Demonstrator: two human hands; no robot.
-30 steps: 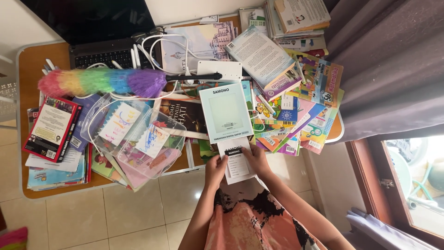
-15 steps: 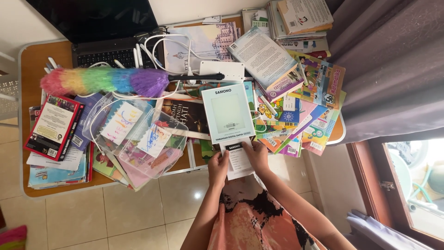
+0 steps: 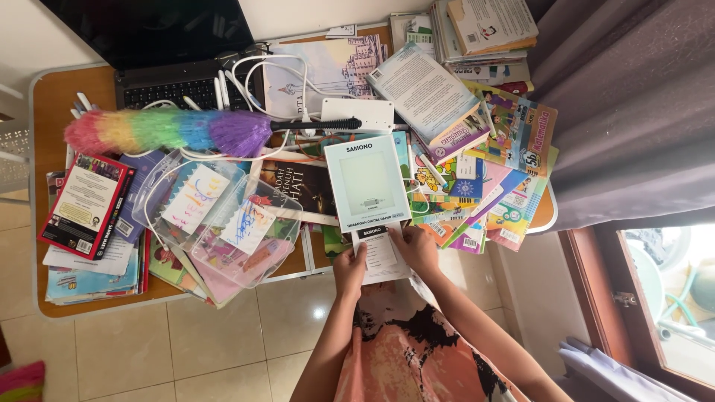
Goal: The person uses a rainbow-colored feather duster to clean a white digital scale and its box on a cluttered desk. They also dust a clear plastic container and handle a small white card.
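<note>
Your left hand and right hand each pinch one leaflet; one box lies just above them.

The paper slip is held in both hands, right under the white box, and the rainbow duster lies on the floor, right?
Not quite. The head view shows the duster lying on the desk, not the floor. The rest holds: left hand and right hand hold the slip just below the white box.
</note>
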